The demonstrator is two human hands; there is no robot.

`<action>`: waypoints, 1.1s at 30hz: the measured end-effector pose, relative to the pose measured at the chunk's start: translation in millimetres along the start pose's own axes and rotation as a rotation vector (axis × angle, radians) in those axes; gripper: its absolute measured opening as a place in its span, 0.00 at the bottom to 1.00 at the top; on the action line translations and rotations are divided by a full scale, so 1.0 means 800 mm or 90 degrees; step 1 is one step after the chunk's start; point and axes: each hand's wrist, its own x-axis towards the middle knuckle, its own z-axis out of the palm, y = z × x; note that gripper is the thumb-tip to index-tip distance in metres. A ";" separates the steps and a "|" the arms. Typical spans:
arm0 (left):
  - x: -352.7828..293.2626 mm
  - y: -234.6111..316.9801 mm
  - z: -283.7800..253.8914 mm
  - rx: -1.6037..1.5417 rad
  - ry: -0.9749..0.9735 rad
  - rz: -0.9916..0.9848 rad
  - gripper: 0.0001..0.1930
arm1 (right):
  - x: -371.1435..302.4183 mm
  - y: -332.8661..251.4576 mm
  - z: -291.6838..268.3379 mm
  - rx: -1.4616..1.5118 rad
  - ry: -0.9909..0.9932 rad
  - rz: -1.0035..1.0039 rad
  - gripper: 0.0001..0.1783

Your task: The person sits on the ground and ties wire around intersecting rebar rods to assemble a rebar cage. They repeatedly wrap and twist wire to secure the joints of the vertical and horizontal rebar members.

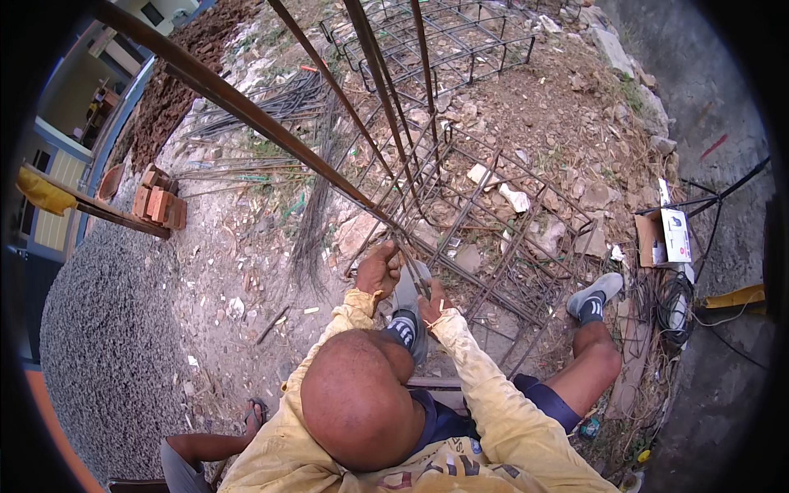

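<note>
My left hand (pixel 378 269) is closed around a joint of the rusty rebar cage (pixel 493 238), where a long bar (pixel 246 111) meets the square stirrups. Right beside it, my right hand (pixel 432 304) grips a thin metal piece (pixel 417 278) pressed against the same joint; whether it is wire or a tool is unclear. Both arms are in yellow sleeves. My head fills the lower middle of the view. My grey shoes (pixel 596 297) rest on the cage and the rubble.
A second rebar cage (pixel 444 41) lies farther off. Loose bars and a wire bundle (pixel 312 222) lie on the rubble. Bricks (pixel 160 201) sit at left, a cardboard box (pixel 664 237) and cables (pixel 674 304) at right. Another person's leg (pixel 193 450) is at lower left.
</note>
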 end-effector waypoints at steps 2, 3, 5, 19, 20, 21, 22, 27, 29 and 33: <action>0.011 -0.002 -0.018 -0.021 -0.019 -0.001 0.09 | -0.003 -0.024 0.002 -0.062 -0.001 0.018 0.31; 0.011 -0.004 -0.015 -0.013 -0.019 0.001 0.09 | 0.002 -0.018 0.005 -0.109 0.010 0.022 0.34; 0.009 -0.009 -0.003 0.003 -0.018 0.004 0.10 | 0.017 0.007 0.010 -0.133 0.014 0.013 0.37; 0.011 -0.005 0.033 0.131 -0.166 -0.108 0.22 | 0.010 0.004 -0.019 0.770 -0.466 0.380 0.12; 0.018 -0.010 0.032 0.119 -0.173 -0.088 0.22 | -0.005 -0.021 -0.014 0.619 -0.298 0.314 0.14; 0.020 -0.016 0.034 0.124 -0.164 -0.073 0.22 | -0.005 -0.020 -0.007 0.421 -0.186 0.235 0.16; 0.022 -0.021 0.035 0.128 -0.156 -0.059 0.22 | -0.004 -0.019 -0.003 0.224 -0.075 0.154 0.18; 0.013 -0.017 0.043 0.214 -0.063 -0.038 0.23 | -0.007 -0.019 -0.012 0.479 -0.221 0.248 0.31; 0.012 -0.020 0.043 0.231 -0.049 -0.006 0.23 | -0.007 -0.012 -0.020 0.766 -0.394 0.319 0.35; 0.001 -0.009 0.013 0.184 -0.054 0.016 0.24 | 0.001 0.001 -0.010 0.918 -0.435 0.353 0.30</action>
